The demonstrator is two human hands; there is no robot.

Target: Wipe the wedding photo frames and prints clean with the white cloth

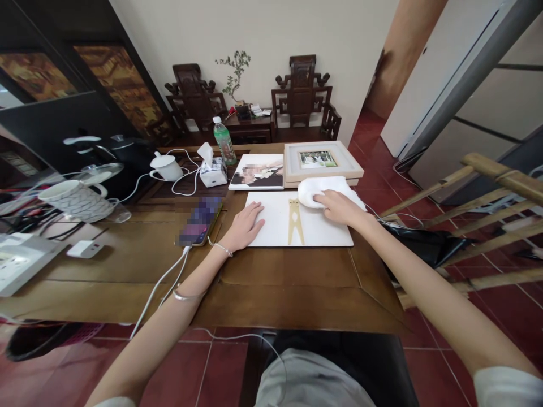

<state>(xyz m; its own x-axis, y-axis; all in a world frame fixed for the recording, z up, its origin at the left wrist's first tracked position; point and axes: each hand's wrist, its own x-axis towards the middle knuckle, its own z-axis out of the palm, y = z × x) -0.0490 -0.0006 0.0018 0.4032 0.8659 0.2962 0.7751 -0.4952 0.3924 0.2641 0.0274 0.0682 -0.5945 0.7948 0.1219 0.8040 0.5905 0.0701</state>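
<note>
A white flat board lies on the wooden table in front of me, with a tan A-shaped stand piece on its middle. My left hand rests flat on the board's left edge, fingers stretched out and holding nothing. At the board's upper right, my right hand is closed on a folded white cloth that lies against the board. Behind the board are a photo print panel and a light wooden picture frame with a small photo in it.
Left of the board lies a phone with a charging cable. Farther back stand a tissue box, a green-labelled bottle and a lidded white cup. A patterned mug and power strip are at left; a bamboo rack stands at right.
</note>
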